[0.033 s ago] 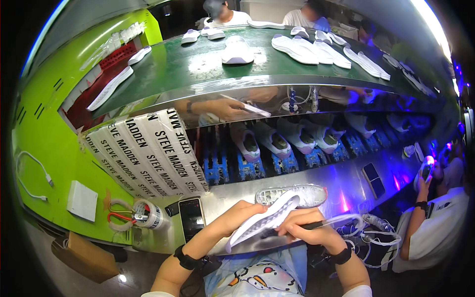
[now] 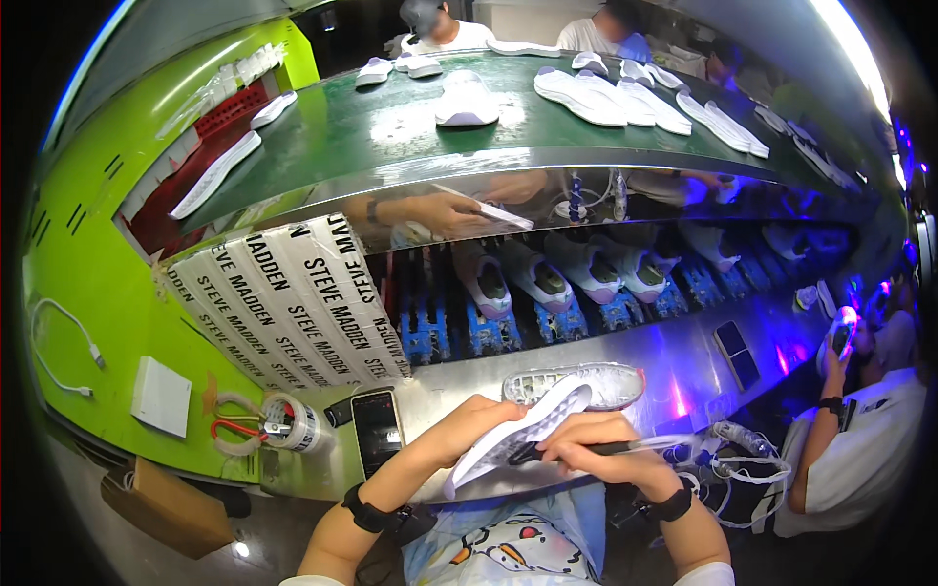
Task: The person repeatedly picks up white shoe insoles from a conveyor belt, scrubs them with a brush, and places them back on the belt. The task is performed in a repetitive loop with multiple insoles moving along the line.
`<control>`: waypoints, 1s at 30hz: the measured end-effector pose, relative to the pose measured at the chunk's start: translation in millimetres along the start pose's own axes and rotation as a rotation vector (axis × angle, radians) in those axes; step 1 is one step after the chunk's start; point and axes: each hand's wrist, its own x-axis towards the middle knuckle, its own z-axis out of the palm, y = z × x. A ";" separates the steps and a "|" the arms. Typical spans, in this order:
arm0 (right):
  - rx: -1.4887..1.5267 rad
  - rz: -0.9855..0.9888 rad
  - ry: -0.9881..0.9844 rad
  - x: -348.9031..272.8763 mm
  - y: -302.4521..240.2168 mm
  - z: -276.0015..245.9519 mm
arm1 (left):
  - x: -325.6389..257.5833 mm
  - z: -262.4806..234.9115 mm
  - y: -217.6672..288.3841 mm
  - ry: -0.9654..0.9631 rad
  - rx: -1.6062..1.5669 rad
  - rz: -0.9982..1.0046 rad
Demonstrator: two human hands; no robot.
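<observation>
My left hand (image 2: 473, 430) is closed round the upper edge of a white shoe sole (image 2: 471, 467), tilted so its textured inner side faces my right hand. My right hand (image 2: 608, 451) grips a slim black-handled tool (image 2: 616, 448) like a pen. Its dark tip touches or nearly touches the inside of the sole; the exact contact cannot be made out. Behind the sole, on the metal bench (image 2: 674, 356), lies a grey, sole-shaped piece (image 2: 616, 385) with a gridded end, partly hidden by the sole and left hand.
A phone (image 2: 376, 428), a cup with scissors (image 2: 293, 425) and a printed carton panel (image 2: 293, 303) stand left. Shoe uppers (image 2: 552, 278) sit on blue carriers behind the bench. White soles lie on the green belt (image 2: 391, 122). Cables (image 2: 743, 469) and a co-worker's arm (image 2: 816, 420) are right.
The tool in my right hand has shifted, its dark tip now farther left over the inside of the sole. My left hand and the sole stay nearly still.
</observation>
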 end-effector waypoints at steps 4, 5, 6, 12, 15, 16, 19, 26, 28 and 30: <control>-0.033 0.078 0.018 -11.2 14.1 -3.4 | -1.5 0.5 -14.4 0.076 0.230 0.053; 0.105 0.115 0.066 -12.4 16.0 -4.5 | -2.1 -0.2 -18.0 0.082 0.230 0.099; 0.214 0.091 0.145 -12.1 14.4 -3.5 | -4.5 -2.0 -18.2 0.090 0.286 0.128; 0.086 0.157 0.092 -19.3 26.9 -16.1 | -29.4 5.7 -6.2 0.146 0.442 0.163; 0.184 0.051 0.222 -18.1 29.4 -11.8 | -36.9 7.2 -7.7 0.153 0.386 0.158; 0.153 0.099 0.231 -19.3 32.2 -15.7 | -42.1 4.0 -8.8 0.153 0.407 0.134; 0.167 0.202 0.354 -32.0 29.9 -36.2 | -52.0 3.0 -14.7 0.186 0.207 0.193; -0.285 -0.360 0.847 17.5 9.7 42.0 | -13.5 14.0 -66.3 -0.143 -0.946 0.233; -0.534 -0.376 0.705 0.3 -1.1 69.9 | -3.6 14.7 -64.6 -0.280 -1.182 0.277; -0.378 -0.486 0.581 -13.1 -9.3 76.2 | -11.7 23.6 -33.1 -0.063 -1.007 0.317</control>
